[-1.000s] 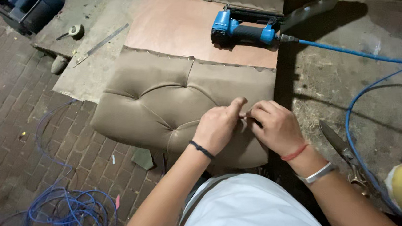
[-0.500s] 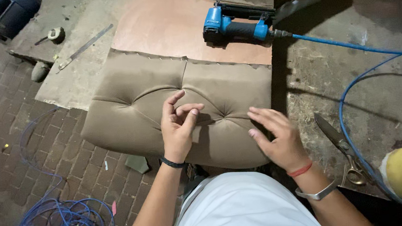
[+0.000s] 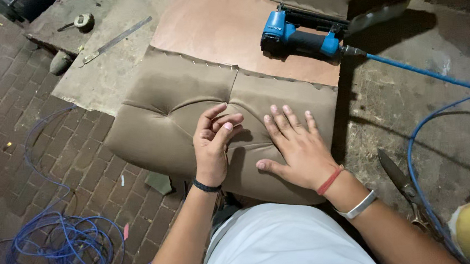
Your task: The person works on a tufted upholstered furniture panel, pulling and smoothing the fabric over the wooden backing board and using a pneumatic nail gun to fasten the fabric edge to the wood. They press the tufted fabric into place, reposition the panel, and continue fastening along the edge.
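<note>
A brown padded cushion (image 3: pixel 178 114) lies on the ground in front of the person, with its long side running from the left, near the brick floor (image 3: pixel 18 108), across to the right, and its far edge sits against a flat wooden board (image 3: pixel 211 29). The left hand (image 3: pixel 213 142) rests on the middle of the cushion with its fingers curled in, pinching at a fold of the cloth, and the right hand (image 3: pixel 296 144) lies flat just beside it with its fingers spread wide, holding nothing. A blue staple gun (image 3: pixel 300 33) lies on the board past the cushion, and its blue hose (image 3: pixel 424 74) runs off to the right.
</note>
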A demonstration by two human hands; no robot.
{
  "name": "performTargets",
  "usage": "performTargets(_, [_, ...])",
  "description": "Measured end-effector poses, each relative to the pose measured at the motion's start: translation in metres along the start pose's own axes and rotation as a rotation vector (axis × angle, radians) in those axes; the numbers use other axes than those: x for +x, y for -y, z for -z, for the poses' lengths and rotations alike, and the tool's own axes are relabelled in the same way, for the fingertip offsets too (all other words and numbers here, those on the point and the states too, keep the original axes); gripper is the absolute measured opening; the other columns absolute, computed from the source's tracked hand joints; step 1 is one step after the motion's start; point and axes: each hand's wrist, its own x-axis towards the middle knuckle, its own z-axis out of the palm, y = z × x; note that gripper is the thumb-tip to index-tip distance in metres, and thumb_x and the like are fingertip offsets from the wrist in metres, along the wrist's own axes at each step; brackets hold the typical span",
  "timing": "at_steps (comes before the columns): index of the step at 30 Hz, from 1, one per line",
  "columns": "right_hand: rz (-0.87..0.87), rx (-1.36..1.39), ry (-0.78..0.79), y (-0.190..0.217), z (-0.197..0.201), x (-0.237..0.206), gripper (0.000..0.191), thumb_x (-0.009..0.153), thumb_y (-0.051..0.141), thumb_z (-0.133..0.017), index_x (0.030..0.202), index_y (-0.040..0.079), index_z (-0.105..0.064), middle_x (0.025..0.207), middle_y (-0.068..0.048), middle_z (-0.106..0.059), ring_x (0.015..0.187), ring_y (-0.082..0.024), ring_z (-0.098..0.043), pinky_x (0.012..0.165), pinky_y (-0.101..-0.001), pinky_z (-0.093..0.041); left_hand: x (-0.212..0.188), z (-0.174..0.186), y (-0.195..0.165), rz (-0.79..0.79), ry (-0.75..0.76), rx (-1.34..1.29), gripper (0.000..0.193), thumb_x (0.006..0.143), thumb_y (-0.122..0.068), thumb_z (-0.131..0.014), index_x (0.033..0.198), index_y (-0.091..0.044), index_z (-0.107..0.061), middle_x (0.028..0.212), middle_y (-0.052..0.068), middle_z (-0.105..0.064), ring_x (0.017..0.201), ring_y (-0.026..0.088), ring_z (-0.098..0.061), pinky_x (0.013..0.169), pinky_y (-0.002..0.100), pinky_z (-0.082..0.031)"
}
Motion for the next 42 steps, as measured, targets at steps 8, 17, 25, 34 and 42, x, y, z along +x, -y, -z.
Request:
performTargets(8, [-0.2, 1.055, -0.311, 0.0, 0.0, 0.03, 0.041, 0.09, 0.012, -0.074, 0.13, 0.004, -0.069, 0.117, -0.008, -0.072, 0.105, -0.015, -0.069, 0.092, -0.0294, -0.058, 0.002, -0.007, -0.002, -0.142, 0.111, 0.355, 0.026, 0.096, 0.007, -0.059, 0.119, 0.001, -0.071, 0.127, 0.008, -0.063, 0.115, 0.015, -0.064, 0.098, 0.031, -0.057])
performTargets(17, [-0.234, 1.345, -0.232, -0.008, -0.022, 0.045, 0.023, 0.097, 0.006, -0.069, 0.119, 0.001, -0.075, 0.099, -0.003, -0.077, 0.088, -0.008, -0.069, 0.078, -0.0233, -0.058, 0.001, -0.018, -0.012, -0.188, 0.158, 0.59, 0.035, 0.091, 0.01, -0.057, 0.117, -0.005, -0.075, 0.125, 0.01, -0.064, 0.111, 0.016, -0.066, 0.089, 0.027, -0.056])
performTargets(25, [-0.227, 1.329, -0.23, -0.013, -0.023, 0.047, 0.021, 0.096, 0.004, -0.069, 0.115, 0.0, -0.076, 0.099, -0.004, -0.076, 0.087, -0.009, -0.07, 0.078, -0.0238, -0.059, 0.001, -0.022, -0.019, -0.135, 0.165, 0.65, 0.036, 0.086, 0.01, -0.058, 0.114, -0.004, -0.075, 0.104, 0.005, -0.069, 0.09, 0.012, -0.067, 0.082, 0.025, -0.055])
performTargets(34, [-0.238, 1.371, -0.196, -0.012, -0.02, 0.048, 0.022, 0.096, 0.004, -0.067, 0.117, 0.002, -0.075, 0.1, -0.004, -0.075, 0.088, -0.009, -0.071, 0.08, -0.024, -0.059, 0.001, -0.027, -0.022, -0.135, 0.13, 0.642, 0.035, 0.085, 0.011, -0.057, 0.112, -0.002, -0.074, 0.104, 0.006, -0.07, 0.089, 0.012, -0.068, 0.079, 0.026, -0.056])
performTargets(42, [-0.194, 1.3, -0.227, -0.013, -0.013, 0.046, 0.023, 0.097, 0.003, -0.066, 0.117, 0.002, -0.076, 0.101, -0.003, -0.073, 0.088, -0.009, -0.07, 0.079, -0.0232, -0.058, 0.0, -0.028, -0.023, -0.167, 0.185, 0.679, 0.045, 0.083, 0.011, -0.055, 0.121, -0.005, -0.073, 0.107, 0.006, -0.069, 0.091, 0.014, -0.069, 0.082, 0.027, -0.058])
